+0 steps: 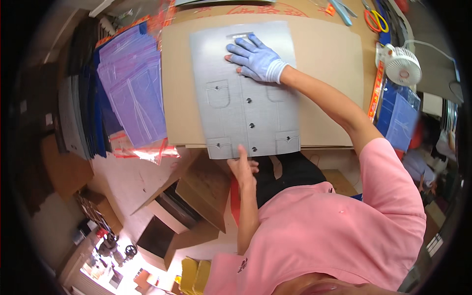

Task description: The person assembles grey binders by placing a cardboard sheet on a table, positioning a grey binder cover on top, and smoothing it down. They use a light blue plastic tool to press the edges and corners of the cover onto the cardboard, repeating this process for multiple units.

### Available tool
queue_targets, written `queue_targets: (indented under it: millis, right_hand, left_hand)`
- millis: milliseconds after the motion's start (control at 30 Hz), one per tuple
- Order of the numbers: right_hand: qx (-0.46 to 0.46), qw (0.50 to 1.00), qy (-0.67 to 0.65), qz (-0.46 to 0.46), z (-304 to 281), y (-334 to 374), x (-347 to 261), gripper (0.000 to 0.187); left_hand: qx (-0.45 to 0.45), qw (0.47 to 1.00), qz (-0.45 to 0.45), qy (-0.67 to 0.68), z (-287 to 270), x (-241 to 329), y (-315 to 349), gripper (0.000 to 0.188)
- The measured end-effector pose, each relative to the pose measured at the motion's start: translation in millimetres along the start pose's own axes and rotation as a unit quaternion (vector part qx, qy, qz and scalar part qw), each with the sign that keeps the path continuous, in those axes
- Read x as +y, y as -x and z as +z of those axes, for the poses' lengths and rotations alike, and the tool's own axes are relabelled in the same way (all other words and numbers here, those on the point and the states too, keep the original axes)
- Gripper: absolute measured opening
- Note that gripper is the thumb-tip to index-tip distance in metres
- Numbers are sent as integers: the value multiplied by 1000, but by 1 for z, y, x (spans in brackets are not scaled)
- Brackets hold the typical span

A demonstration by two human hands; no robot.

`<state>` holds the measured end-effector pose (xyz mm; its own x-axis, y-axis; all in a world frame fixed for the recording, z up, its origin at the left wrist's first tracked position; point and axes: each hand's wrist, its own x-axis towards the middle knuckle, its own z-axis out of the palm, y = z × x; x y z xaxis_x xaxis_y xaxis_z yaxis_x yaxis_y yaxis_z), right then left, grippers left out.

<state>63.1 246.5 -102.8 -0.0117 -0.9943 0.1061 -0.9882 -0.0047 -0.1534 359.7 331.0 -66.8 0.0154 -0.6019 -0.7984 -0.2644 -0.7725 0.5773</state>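
A flat grey rectangular sheet with the look of a jacket front [231,115], with pockets, dark buttons and a small label strip at its far end, lies on brown cardboard [329,98]. My right hand [258,58], in a pale blue glove with some bare fingertips, rests flat and spread on the sheet's far part. At the near edge is my bare left hand [242,169]. Its thumb points up over the edge, apart from the fingers, which are loosely bent just below the edge; no firm grip shows.
Purple packaged sheets [135,88] are stacked at the left. A white fan [402,65] stands at the right, above blue packaged pieces [398,115]. Scissors with red and yellow handles [376,20] lie at the far right. Cardboard boxes [201,189] stand below the table's near left.
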Motion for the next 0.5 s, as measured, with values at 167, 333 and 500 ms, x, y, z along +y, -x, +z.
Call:
queue_targets:
  millis: [167,333,500]
  right_hand:
    - [-15,999,5,-44,5,1,7,50]
    - [-26,998,42,-36,4,-37,38,50]
    - [12,1000,-5,7,2,-75,54,45]
  left_hand:
    - [1,997,-2,80,25,-6,-19,63]
    - [22,998,-16,59,31,-3,-16,51]
    - [-3,994,-33,107,23,10,-7,47]
